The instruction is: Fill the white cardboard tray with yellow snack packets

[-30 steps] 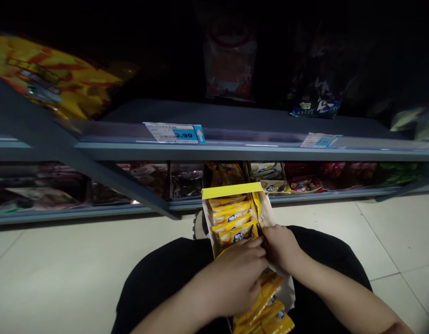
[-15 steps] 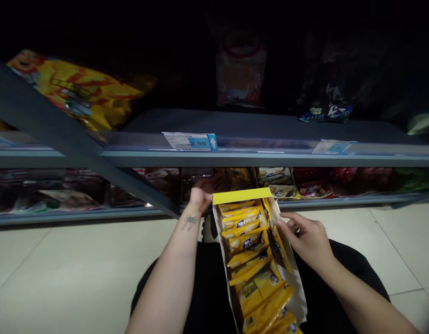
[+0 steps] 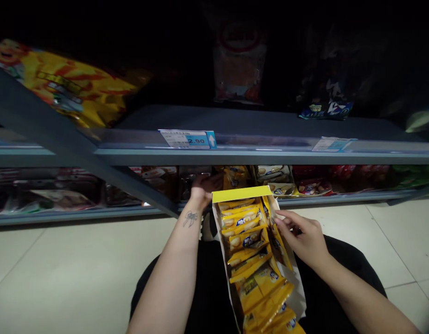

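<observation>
A long open cardboard box [image 3: 240, 194] with a yellow end flap and white sides is tilted between my legs. Small yellow snack packets [image 3: 251, 239] fill it in a row, with a few more along its right side. At the box's far left corner is my left hand [image 3: 203, 189], fingers stretched out toward the bottom shelf; whether its thumb touches the corner I cannot tell. My right hand [image 3: 303, 234] has its thumb and fingertips closed on the box's right wall.
Ahead runs a grey shelf [image 3: 242, 157] with a price tag [image 3: 188, 139]. On it lie a yellow snack bag [image 3: 71, 88], a clear packet [image 3: 238, 69] and a dark blue bag [image 3: 325, 109]. Below are yellow packets [image 3: 235, 176] and a tray of white packets [image 3: 273, 174].
The view has shifted slightly. My left hand's outstretched fingers show more clearly beyond the box corner, and my right hand sits a little closer over the box's right wall. The box stays nearly still.
</observation>
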A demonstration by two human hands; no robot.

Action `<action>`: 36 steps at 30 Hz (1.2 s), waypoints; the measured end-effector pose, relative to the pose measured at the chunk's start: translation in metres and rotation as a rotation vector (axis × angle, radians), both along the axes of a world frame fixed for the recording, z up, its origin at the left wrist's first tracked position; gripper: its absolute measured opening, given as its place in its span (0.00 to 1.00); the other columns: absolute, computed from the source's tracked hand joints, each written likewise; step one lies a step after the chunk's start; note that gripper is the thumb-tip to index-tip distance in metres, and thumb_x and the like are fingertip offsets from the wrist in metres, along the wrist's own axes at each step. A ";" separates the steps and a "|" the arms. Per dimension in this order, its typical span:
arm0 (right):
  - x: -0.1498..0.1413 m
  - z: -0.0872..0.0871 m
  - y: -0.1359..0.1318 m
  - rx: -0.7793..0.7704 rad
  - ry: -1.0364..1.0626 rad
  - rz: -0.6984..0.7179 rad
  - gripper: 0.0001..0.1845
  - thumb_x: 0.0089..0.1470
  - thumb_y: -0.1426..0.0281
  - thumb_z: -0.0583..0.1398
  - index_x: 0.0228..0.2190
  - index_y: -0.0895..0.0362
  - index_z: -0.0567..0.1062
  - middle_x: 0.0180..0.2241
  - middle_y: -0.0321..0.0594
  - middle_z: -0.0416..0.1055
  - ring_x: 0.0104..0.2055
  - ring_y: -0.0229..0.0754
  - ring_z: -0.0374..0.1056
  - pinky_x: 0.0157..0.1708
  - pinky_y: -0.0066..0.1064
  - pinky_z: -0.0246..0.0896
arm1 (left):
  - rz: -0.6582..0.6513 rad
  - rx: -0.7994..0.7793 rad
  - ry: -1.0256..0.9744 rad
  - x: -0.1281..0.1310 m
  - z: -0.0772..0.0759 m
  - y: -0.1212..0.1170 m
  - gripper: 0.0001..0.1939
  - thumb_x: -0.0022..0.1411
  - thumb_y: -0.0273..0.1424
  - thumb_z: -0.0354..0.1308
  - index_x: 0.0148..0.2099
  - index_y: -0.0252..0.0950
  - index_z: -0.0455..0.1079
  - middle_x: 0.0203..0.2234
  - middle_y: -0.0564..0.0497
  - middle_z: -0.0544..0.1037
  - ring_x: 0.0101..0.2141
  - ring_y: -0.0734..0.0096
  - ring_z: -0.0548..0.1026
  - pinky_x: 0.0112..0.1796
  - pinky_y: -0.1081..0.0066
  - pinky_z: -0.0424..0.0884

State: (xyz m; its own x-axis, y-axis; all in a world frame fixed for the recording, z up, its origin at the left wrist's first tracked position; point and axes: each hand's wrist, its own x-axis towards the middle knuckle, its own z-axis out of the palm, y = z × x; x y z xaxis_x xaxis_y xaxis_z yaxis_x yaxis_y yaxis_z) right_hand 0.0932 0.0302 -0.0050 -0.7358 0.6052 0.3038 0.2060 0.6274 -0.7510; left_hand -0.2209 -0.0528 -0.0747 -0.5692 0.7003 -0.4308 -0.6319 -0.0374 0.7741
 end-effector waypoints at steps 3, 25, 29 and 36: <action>0.000 0.003 0.000 0.003 0.005 0.001 0.11 0.63 0.66 0.61 0.45 0.55 0.80 0.27 0.36 0.78 0.25 0.38 0.73 0.27 0.28 0.69 | 0.092 -0.031 0.127 -0.002 0.009 -0.006 0.21 0.53 0.40 0.51 0.38 0.29 0.76 0.36 0.36 0.82 0.50 0.47 0.77 0.53 0.54 0.74; 0.010 0.017 -0.007 -0.781 0.216 0.228 0.18 0.61 0.56 0.66 0.47 0.53 0.74 0.31 0.38 0.79 0.30 0.39 0.75 0.33 0.29 0.71 | 0.024 0.088 0.890 0.127 0.140 -0.064 0.05 0.55 0.30 0.71 0.33 0.36 0.80 0.30 0.49 0.80 0.30 0.68 0.79 0.26 0.76 0.77; 0.009 0.023 0.000 -0.824 0.195 0.155 0.19 0.53 0.56 0.71 0.30 0.54 0.71 0.25 0.36 0.77 0.24 0.36 0.70 0.26 0.26 0.67 | 0.051 0.102 0.780 0.130 0.134 -0.058 0.11 0.50 0.30 0.73 0.35 0.34 0.75 0.29 0.50 0.79 0.29 0.71 0.79 0.28 0.78 0.78; 0.010 0.024 0.015 -0.592 0.185 0.224 0.14 0.57 0.62 0.69 0.26 0.56 0.75 0.25 0.37 0.77 0.26 0.37 0.73 0.26 0.25 0.67 | 0.127 0.122 0.799 0.131 0.128 -0.051 0.11 0.49 0.25 0.71 0.32 0.35 0.71 0.27 0.53 0.78 0.31 0.74 0.79 0.32 0.81 0.76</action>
